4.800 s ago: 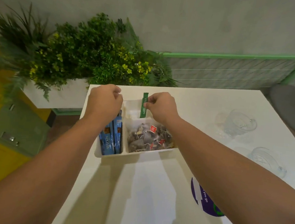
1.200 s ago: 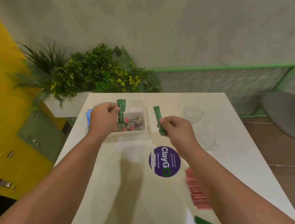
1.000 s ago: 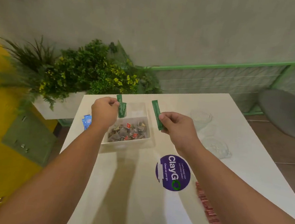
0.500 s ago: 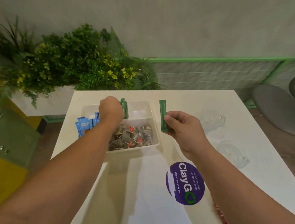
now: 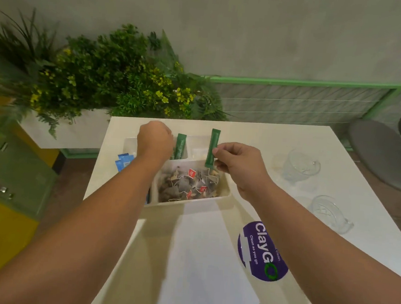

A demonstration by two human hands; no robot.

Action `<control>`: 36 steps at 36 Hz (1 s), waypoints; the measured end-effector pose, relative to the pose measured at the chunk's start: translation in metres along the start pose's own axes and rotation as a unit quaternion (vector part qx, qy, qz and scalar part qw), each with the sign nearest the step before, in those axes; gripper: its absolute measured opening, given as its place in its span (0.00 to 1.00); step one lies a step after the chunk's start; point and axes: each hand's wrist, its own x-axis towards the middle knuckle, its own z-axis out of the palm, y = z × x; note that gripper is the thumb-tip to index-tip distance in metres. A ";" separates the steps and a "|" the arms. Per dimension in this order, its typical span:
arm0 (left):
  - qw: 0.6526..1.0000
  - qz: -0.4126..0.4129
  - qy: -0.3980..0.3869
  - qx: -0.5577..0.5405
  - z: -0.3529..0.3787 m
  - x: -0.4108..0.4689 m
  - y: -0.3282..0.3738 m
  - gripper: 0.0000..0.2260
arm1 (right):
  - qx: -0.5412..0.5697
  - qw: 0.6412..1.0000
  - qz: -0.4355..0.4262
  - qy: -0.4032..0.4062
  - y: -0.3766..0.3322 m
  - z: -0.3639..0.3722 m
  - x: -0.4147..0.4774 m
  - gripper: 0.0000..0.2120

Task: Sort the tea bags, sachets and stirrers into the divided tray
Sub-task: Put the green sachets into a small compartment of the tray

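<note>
Both hands (image 5: 156, 140) (image 5: 240, 165) pinch upright green sachets (image 5: 212, 148).

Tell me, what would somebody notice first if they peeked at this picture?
Probably the two hands over the white tray near the table's far edge: the right hand pinches a green sachet upright above the tea bags, and the left hand is beside another green sachet. Next, the purple round sticker nearer the person, and the bushy plant behind.

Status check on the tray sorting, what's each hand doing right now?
Right hand pinching green sachet above tray. Left hand closed beside standing sachet. Nothing blocking.
</note>
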 end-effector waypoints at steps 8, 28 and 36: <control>0.976 0.200 0.088 0.001 -0.060 -0.021 -0.045 0.12 | -0.113 0.993 -0.025 -0.022 -0.004 0.058 0.032 0.06; 0.973 0.203 0.089 0.066 -0.073 -0.067 -0.136 0.13 | -0.463 0.886 -0.028 0.000 0.027 0.137 0.091 0.07; 0.966 0.225 0.095 0.079 -0.079 -0.074 -0.129 0.12 | -0.495 0.867 -0.052 0.009 0.023 0.137 0.079 0.06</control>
